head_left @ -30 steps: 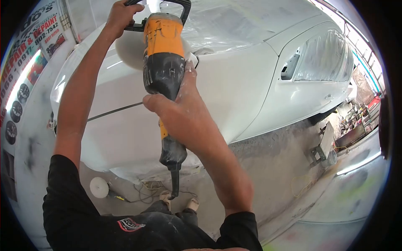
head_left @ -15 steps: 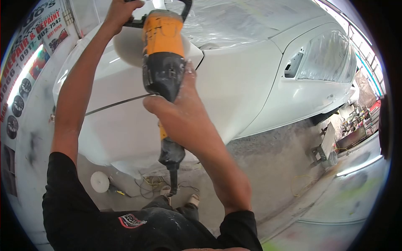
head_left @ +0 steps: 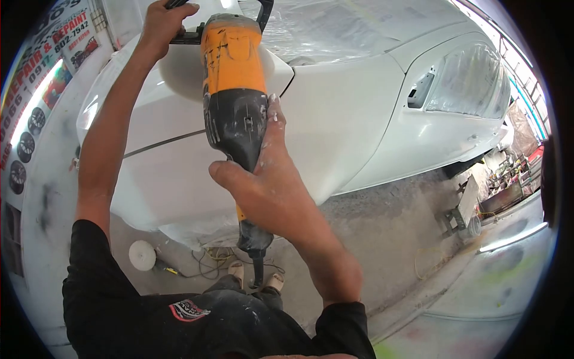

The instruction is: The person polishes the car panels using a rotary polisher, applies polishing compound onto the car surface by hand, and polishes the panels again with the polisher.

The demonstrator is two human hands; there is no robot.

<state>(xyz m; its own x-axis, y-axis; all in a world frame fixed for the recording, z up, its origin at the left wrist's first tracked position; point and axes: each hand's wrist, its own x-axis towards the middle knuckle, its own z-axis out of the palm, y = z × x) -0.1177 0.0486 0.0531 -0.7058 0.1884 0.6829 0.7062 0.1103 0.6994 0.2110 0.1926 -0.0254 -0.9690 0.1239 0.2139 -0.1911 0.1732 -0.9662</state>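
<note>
An orange and black polisher (head_left: 234, 63) lies across the middle of the view, its cord end toward my body. My left hand (head_left: 161, 27) is closed around the black front handle (head_left: 188, 37) at the upper left. Around the narrow rear part of the body wraps my right hand (head_left: 263, 188), thumb on the near side and fingers mostly hidden beneath. A round whitish pad (head_left: 179, 75) shows under the head, over the white car's front panel (head_left: 335, 107). The polisher covers part of the pad, so I cannot tell how much of it touches the paint.
Clear plastic film covers the windshield (head_left: 335, 27) and side window (head_left: 463, 84). On the floor lie another tool with a round white pad (head_left: 142, 255) and a tangled cord (head_left: 209, 263), near my feet. A cluttered bench (head_left: 508, 194) stands at right, a printed banner (head_left: 45, 66) at left.
The polisher has shifted slightly toward me, with both hands moving along on it. Its rear end has swung a little to the right.
</note>
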